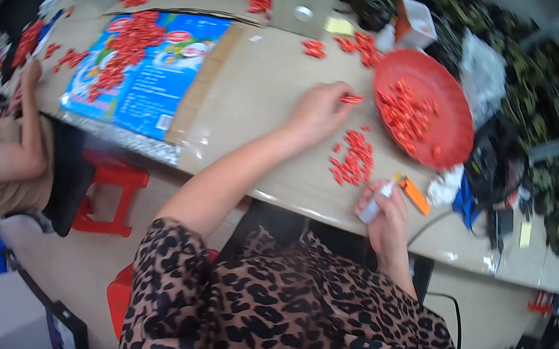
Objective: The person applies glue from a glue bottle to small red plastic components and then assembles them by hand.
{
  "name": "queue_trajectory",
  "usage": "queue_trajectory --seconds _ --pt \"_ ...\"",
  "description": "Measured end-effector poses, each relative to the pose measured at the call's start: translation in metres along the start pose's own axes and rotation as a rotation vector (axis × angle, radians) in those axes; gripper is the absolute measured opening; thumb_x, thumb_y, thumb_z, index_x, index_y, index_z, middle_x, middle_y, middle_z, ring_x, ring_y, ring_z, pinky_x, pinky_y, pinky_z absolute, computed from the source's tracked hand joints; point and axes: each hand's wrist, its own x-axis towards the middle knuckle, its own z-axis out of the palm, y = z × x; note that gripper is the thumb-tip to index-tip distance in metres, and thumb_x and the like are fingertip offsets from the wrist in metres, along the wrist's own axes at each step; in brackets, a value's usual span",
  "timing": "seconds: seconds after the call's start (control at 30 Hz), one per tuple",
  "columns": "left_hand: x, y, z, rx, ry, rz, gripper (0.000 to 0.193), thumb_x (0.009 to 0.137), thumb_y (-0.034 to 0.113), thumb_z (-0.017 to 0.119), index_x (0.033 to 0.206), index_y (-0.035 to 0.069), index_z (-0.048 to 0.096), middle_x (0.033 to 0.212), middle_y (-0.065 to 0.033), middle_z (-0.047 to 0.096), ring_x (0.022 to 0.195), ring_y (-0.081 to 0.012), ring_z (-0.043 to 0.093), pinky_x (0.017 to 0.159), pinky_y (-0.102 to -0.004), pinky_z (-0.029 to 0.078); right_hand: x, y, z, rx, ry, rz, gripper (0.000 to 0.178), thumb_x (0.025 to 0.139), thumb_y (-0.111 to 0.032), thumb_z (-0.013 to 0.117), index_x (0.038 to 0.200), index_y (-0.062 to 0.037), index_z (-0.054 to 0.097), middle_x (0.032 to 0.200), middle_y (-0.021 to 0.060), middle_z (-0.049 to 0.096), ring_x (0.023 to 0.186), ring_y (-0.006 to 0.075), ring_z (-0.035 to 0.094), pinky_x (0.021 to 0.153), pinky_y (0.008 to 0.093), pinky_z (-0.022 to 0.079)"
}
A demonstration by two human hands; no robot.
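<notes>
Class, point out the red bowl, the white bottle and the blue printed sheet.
Red bowl [454, 110]: head view, bare inner wall.
White bottle [370, 211]: head view, lower body.
Blue printed sheet [154, 101]: head view, bare blue surface.

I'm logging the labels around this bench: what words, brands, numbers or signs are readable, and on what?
No text is clear enough to quote.
Blue printed sheet: pale print and red-and-white emblems, too small and blurred.
Barcode patch on that sheet: any numbers too small.
Orange-and-white box: nothing legible.
White bottle in the right hand: nothing legible.
</notes>
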Motion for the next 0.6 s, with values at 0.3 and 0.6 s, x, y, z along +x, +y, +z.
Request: queue_trajectory --seconds 0.3,0.6 --pt "0.042 0.043 0.039 0.292 -0.32 0.362 0.013 0.07 0.017 0.056 0.08 0.008 0.059 0.075 -0.0089 0.059 0.082 -0.0261 0.052 0.073 -0.0377 0.039 0.003 0.001 -0.003 -0.042 -0.012 0.004 0.019 0.079 -0.006 0.043 0.097 0.0021 0.045 0.077 0.0099 0.049 0.067 0.0175 0.049 0.062 0.0304 0.042" --pt "0.028 0.007 -0.002 -0.016 -0.201 0.464 0.013 0.072 0.014 0.055 0.08 0.005 0.06 0.076 -0.0095 0.059 0.08 -0.0261 0.052 0.077 -0.0344 0.04 0.006 0.0 0.002 -0.064 -0.039 0.009 0.025 0.08 -0.009 0.047 0.102 0.0023 0.045 0.077 0.0091 0.049 0.068 0.0173 0.05 0.063 0.0301 0.043"
